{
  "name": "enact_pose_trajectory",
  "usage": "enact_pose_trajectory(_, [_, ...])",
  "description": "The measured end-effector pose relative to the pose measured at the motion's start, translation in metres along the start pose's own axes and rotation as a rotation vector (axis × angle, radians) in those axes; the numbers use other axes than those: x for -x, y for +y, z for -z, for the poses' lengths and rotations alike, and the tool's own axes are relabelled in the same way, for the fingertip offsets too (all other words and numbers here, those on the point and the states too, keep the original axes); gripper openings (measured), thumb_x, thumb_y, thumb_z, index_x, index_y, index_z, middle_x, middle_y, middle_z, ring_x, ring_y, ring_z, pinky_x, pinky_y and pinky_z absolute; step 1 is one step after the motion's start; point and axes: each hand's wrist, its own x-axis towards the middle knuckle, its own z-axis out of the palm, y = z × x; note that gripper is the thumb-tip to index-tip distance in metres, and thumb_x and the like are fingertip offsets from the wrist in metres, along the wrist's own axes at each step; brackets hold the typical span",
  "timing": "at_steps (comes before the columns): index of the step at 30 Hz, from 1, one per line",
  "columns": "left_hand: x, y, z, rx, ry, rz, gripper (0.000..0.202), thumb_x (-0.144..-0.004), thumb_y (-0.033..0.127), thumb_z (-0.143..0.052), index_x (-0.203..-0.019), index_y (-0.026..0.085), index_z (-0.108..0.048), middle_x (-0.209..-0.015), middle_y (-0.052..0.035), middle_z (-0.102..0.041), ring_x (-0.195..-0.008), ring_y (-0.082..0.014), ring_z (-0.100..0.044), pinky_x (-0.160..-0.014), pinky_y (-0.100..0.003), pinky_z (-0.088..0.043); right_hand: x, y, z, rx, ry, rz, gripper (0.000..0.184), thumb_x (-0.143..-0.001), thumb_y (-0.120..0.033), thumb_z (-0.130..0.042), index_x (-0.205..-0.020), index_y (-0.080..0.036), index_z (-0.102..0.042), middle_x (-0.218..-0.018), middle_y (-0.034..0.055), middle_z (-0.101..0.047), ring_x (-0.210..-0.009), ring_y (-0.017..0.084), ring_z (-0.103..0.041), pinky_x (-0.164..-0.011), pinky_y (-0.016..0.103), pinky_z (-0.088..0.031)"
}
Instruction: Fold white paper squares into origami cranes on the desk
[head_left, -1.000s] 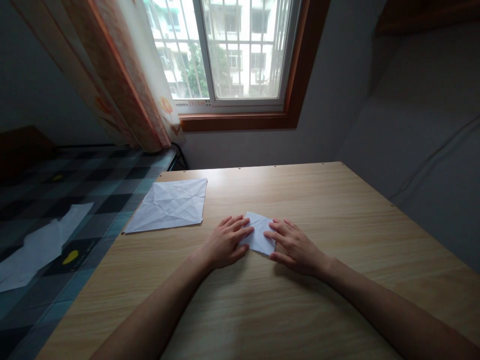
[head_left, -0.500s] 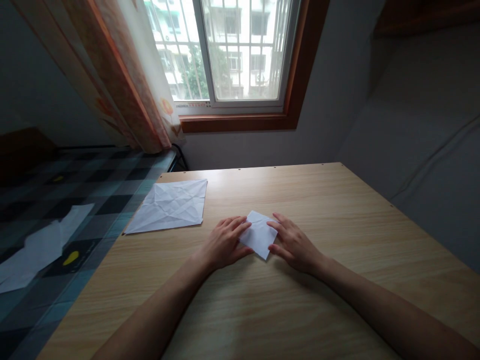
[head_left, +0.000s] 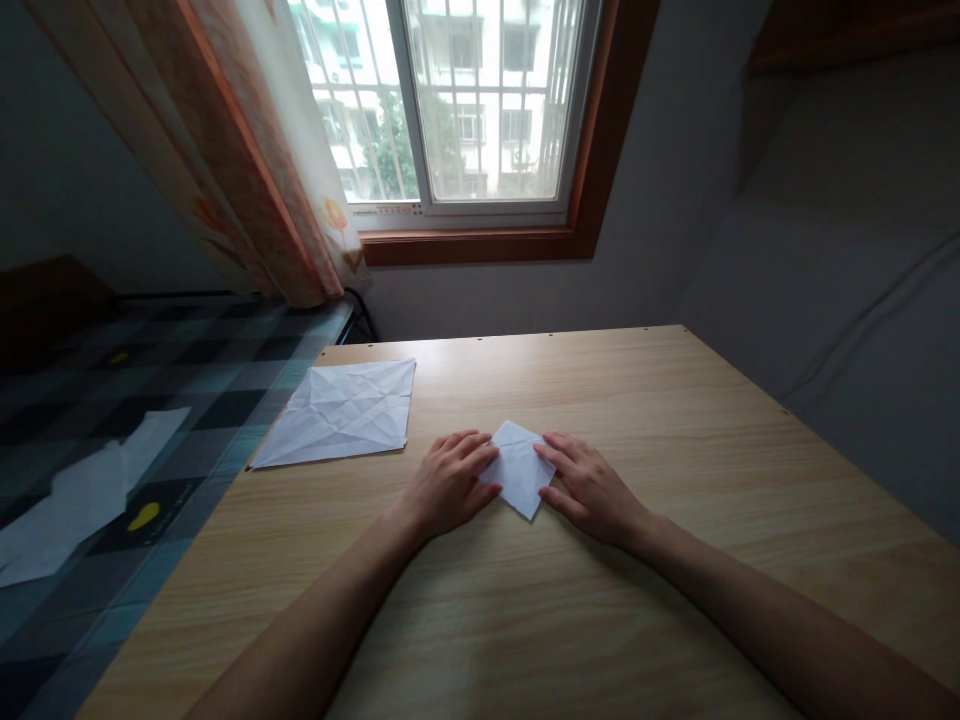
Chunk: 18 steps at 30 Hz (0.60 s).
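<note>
A small folded white paper [head_left: 519,468] lies flat on the wooden table [head_left: 675,430], shaped like a diamond with one corner pointing toward me. My left hand [head_left: 448,484] rests palm down with its fingers stretched onto the paper's left edge. On the paper's right edge my right hand [head_left: 587,487] lies the same way, fingertips pressing it flat. Neither hand grips the paper.
A larger creased white sheet [head_left: 339,412] lies unfolded at the table's far left corner. Left of the table is a checked bed cover [head_left: 112,400] with more white paper [head_left: 75,495] on it. A curtain [head_left: 247,150] and a barred window [head_left: 465,100] stand behind the table.
The small paper has been turned a little, so a corner now points toward me. My right hand has slid off its middle to its right edge; my left hand stayed nearly still.
</note>
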Motion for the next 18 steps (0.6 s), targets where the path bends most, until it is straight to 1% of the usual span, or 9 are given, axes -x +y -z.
enact_pose_trajectory(4, [-0.0004,0.0004,0.0,-0.002,-0.03,-0.002,0.036,-0.085,0.037,-0.061,-0.117,0.02,-0.062,-0.127,-0.0087,-0.063,-0.12,-0.0287,-0.053,-0.099,-0.046,-0.042,-0.0003,-0.0019,0.0011,0.046,-0.041,-0.008,0.044,-0.09,-0.033,-0.056,-0.13,-0.015,-0.056,-0.14,0.0156,-0.051,-0.133,0.03,-0.042,-0.111,0.051,-0.034])
enact_pose_trajectory(8, [-0.0007,0.0004,0.0,0.002,-0.048,0.004,0.034,-0.086,0.037,-0.06,-0.116,0.021,-0.064,-0.126,-0.0069,-0.064,-0.121,-0.0292,-0.053,-0.1,-0.046,-0.041,-0.0013,-0.0043,0.0036,0.09,-0.076,-0.018,0.043,-0.091,-0.033,-0.054,-0.13,-0.014,-0.057,-0.141,0.0152,-0.051,-0.131,0.031,-0.044,-0.111,0.051,-0.035])
enact_pose_trajectory(12, [-0.001,0.001,0.0019,0.007,-0.059,0.008,0.034,-0.086,0.039,-0.061,-0.115,0.022,-0.065,-0.125,-0.0065,-0.065,-0.121,-0.0293,-0.053,-0.101,-0.046,-0.041,-0.0013,-0.0067,0.0053,0.115,-0.081,-0.024,0.043,-0.092,-0.034,-0.054,-0.13,-0.013,-0.057,-0.141,0.015,-0.051,-0.131,0.031,-0.043,-0.112,0.051,-0.033])
enact_pose_trajectory(18, [-0.0009,0.0005,0.0031,-0.005,-0.07,-0.008,0.043,-0.083,0.047,-0.064,-0.118,0.022,-0.064,-0.127,-0.0086,-0.064,-0.122,-0.0313,-0.054,-0.1,-0.047,-0.041,-0.0002,-0.0084,0.0048,0.126,-0.056,-0.022,0.043,-0.092,-0.035,-0.054,-0.128,-0.012,-0.057,-0.139,0.0161,-0.052,-0.13,0.032,-0.045,-0.111,0.053,-0.032])
